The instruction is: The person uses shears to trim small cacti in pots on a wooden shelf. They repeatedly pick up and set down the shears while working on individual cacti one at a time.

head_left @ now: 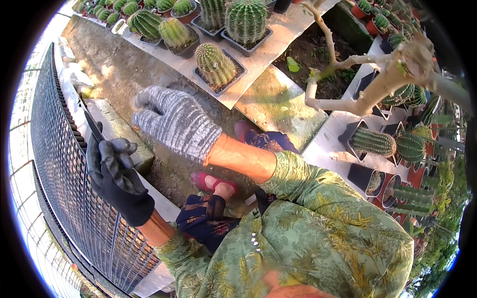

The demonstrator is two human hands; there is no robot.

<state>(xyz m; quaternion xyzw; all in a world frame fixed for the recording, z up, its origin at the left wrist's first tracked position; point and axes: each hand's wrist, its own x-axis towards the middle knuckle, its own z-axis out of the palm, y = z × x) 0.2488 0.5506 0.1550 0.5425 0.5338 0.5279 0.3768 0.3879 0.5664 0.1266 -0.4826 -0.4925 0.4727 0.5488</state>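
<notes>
My left hand (117, 174), in a black glove with a grey coated palm, is closed around a thin dark pointed tool (92, 124). The tool sticks up past the fingers, beside the black trays; its exact kind is unclear. Over the ground in the middle reaches my right hand (174, 121), in a grey-and-white knitted glove. Its fingers are bent, with a gap between them, and nothing shows in them. Beyond it, a round spiny cactus (214, 63) in a square black pot (237, 74) sits near the corner of a pale board.
Potted cacti (246, 22) crowd the pale board (271, 42) at the far side. A bare branch (367, 97) juts in from the right, above more potted cacti (372, 143). Black gridded trays (64, 134) line the left. A concrete block (117, 131) lies beside them.
</notes>
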